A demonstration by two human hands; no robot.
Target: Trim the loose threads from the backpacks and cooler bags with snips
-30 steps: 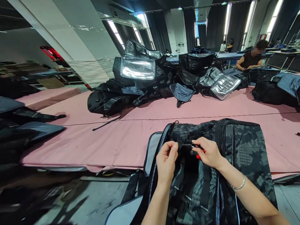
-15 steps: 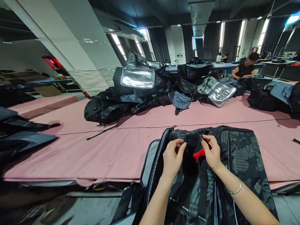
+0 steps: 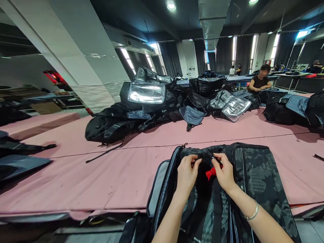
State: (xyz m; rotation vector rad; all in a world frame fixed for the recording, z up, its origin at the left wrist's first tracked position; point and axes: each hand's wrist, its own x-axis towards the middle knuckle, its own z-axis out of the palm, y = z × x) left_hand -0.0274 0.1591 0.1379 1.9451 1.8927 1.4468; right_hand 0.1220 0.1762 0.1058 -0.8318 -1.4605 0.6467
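Observation:
A dark camouflage backpack (image 3: 258, 168) lies at the near edge of the pink-covered table, its straps towards me. My left hand (image 3: 186, 172) pinches a small bit of dark material near the bag's top edge; what exactly is too small to tell. Just to its right, my right hand (image 3: 224, 171) is closed on a small dark tool with a pointed metal tip, perhaps snips. Something red (image 3: 211, 173) hangs beside the fingers of that hand. Both hands are over the top of the bag, a short gap apart.
Several black bags with silver lining (image 3: 146, 92) are heaped across the far side of the pink table (image 3: 101, 182). More dark bags lie at far left and right. A person (image 3: 260, 81) works behind the heap at right. A slanted white pillar (image 3: 83, 57) stands at left.
The view has tilted up slightly, so the scene sits lower. My right hand, with the tool and the red piece, has come a little closer to my left hand.

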